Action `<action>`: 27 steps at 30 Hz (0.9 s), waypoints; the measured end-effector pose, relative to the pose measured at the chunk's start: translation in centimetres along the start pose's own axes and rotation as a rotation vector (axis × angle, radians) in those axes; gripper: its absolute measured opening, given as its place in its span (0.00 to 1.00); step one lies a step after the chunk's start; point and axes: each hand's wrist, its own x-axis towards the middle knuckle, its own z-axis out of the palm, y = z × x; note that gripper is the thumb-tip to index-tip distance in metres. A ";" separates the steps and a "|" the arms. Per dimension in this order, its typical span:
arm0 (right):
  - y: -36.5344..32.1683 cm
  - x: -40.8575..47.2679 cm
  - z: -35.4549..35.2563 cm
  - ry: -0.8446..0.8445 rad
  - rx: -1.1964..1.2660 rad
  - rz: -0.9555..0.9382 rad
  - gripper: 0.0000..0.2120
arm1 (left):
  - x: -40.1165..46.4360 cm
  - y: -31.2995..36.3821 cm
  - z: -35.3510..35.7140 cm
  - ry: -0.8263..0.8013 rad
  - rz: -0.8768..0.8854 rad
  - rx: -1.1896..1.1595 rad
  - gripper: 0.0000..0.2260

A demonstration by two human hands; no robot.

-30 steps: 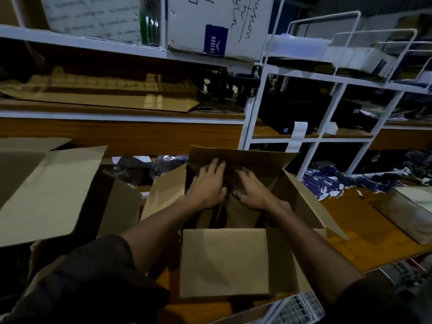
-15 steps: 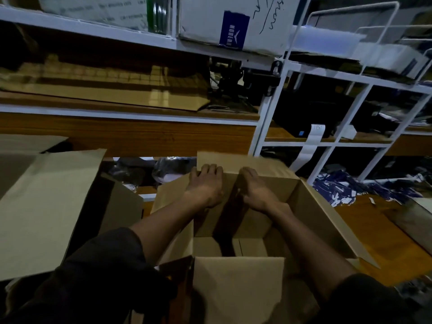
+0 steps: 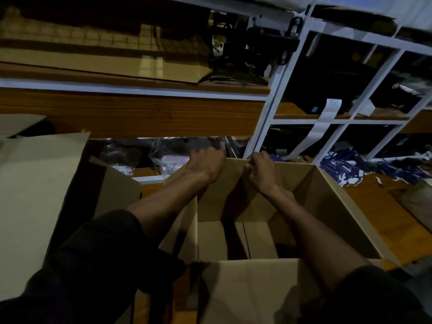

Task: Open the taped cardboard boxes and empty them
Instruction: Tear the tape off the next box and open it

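Head view: an open brown cardboard box (image 3: 268,235) stands on the wooden desk (image 3: 383,206), near its front edge, flaps turned out and its bare bottom showing. The left hand (image 3: 205,165) is curled over the top edge of the box's far wall, fingers hooked over the outer side, gripping the cardboard. The right hand (image 3: 263,170) grips the same far edge just beside it, fingers folded over the rim. Both forearms reach across the open top, with dark sleeves (image 3: 98,265) at the bottom of the view. A second brown cardboard box (image 3: 42,202) with a large raised flap stands to the left, close to the first. Blue-and-white packets (image 3: 346,167) lie scattered toward the desk's far right corner. Behind the desk rises a white metal shelf frame (image 3: 275,108) with wooden boards; a white paper strip (image 3: 325,118) hangs from one shelf.
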 end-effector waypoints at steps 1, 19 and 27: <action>0.1 0.1 0.1 0.001 0.004 -0.002 0.11 | 0.1 0.0 0.0 0.008 0.001 -0.010 0.10; -0.3 -4.3 -5.3 -0.112 0.161 -0.095 0.14 | -3.0 0.8 -1.3 0.364 0.180 -0.315 0.08; 0.6 -12.7 -9.4 -0.392 0.069 -0.072 0.12 | -12.1 7.0 -2.5 -0.189 0.312 -0.401 0.05</action>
